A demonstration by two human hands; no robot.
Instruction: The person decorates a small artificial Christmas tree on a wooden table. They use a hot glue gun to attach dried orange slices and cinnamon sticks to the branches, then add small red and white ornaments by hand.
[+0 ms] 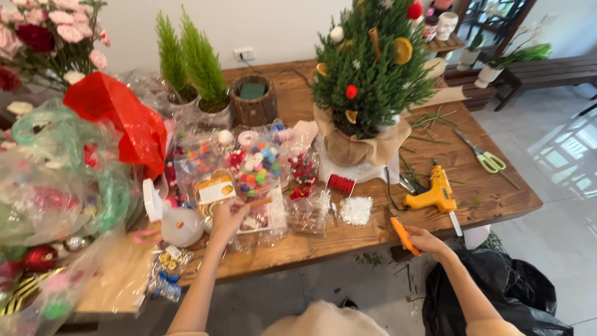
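Observation:
My left hand (227, 218) reaches into a heap of clear craft bags (249, 180) on the wooden table (348, 233), its fingers on a bag with an orange-labelled card (216, 188). Beside it lie a bag of coloured pom-poms (256, 167) and a bag of red berries (303, 171). My right hand (425, 241) rests at the table's front edge, closed around an orange-handled cutter (403, 234). A yellow glue gun (433, 193) lies just beyond it. A small decorated tree in a burlap-wrapped pot (367, 74) stands behind.
Green-handled scissors (482, 155) lie at the right. Two small cypress pots (193, 68) and a bark-covered pot (254, 99) stand at the back. Plastic bags, one red (118, 118), pile up at the left. A black rubbish bag (497, 292) sits on the floor.

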